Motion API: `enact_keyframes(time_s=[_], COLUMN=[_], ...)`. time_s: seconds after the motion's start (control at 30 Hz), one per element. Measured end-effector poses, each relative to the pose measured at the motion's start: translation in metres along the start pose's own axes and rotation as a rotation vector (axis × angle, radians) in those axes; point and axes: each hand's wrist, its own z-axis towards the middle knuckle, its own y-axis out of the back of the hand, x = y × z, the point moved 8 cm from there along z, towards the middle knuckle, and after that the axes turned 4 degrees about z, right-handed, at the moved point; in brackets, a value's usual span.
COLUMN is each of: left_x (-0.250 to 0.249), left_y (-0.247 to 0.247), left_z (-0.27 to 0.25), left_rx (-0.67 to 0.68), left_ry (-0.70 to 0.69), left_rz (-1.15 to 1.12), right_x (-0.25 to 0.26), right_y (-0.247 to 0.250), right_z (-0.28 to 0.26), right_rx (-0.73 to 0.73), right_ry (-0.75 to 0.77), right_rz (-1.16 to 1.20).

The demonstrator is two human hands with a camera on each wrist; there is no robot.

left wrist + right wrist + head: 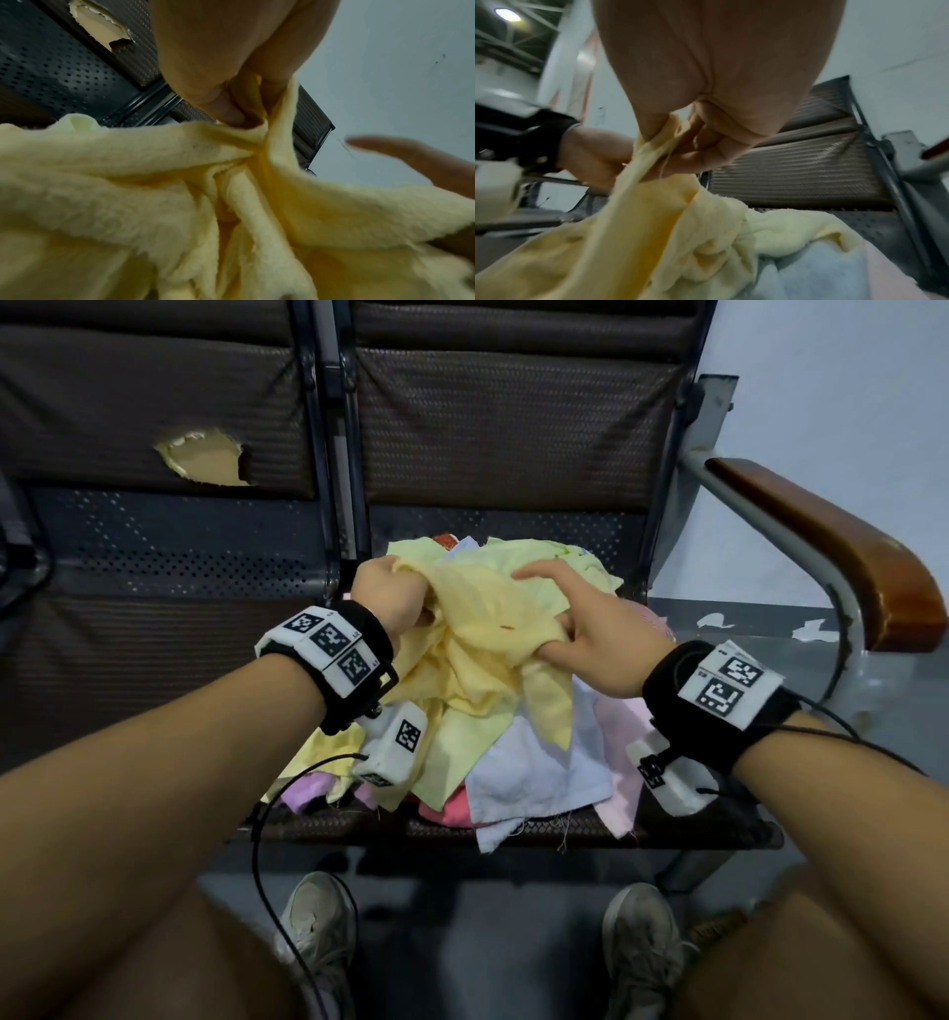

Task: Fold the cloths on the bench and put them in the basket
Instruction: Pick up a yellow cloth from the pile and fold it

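Note:
A yellow cloth (477,629) is lifted above a heap of cloths (534,762) on the bench seat (667,829). My left hand (390,595) grips its upper left part in a fist; the left wrist view shows the fingers (226,97) curled round bunched yellow cloth (128,182). My right hand (580,629) pinches its right edge between thumb and curled fingers, while the index finger points out over the cloth. In the right wrist view the yellow cloth (654,213) runs taut from that pinch (675,138) down to the pile. No basket is in view.
The heap holds pale yellow, white (534,778), pink (447,811) and lilac (308,788) cloths. The bench has a metal frame, a torn backrest (205,459) on the left seat and a wooden armrest (832,546) at right. My shoes (318,927) stand on the grey floor below.

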Motion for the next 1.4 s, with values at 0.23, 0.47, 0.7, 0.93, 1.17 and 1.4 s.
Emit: enact_keyframes(time_s=[0.23, 0.47, 0.7, 0.93, 1.17, 1.4], left_x=[-0.013, -0.038, -0.052, -0.053, -0.033, -0.016], left_y=[-0.009, -0.036, -0.043, -0.022, 0.015, 0.018], left_z=[-0.012, -0.039, -0.057, -0.047, -0.015, -0.001], left_rx=[0.077, 0.213, 0.253, 0.191, -0.043, -0.139], left_ry=[0.117, 0.021, -0.056, -0.035, -0.005, 0.018], left_rz=[-0.347, -0.182, -0.205, -0.372, -0.338, -0.290], right_x=[0.019, -0.009, -0.015, -0.021, -0.022, -0.040], right_y=[-0.071, -0.054, -0.053, -0.037, -0.003, -0.005], right_z=[-0.010, 0.022, 0.041, 0.050, 0.045, 0.024], right_rx=[0.488, 0.083, -0.185, -0.392, -0.258, 0.048], right_ry=[0.038, -0.178, -0.352, -0.406, -0.254, -0.265], right_rz=[-0.195, -0.243, 0.138, 0.436, 0.354, -0.337])
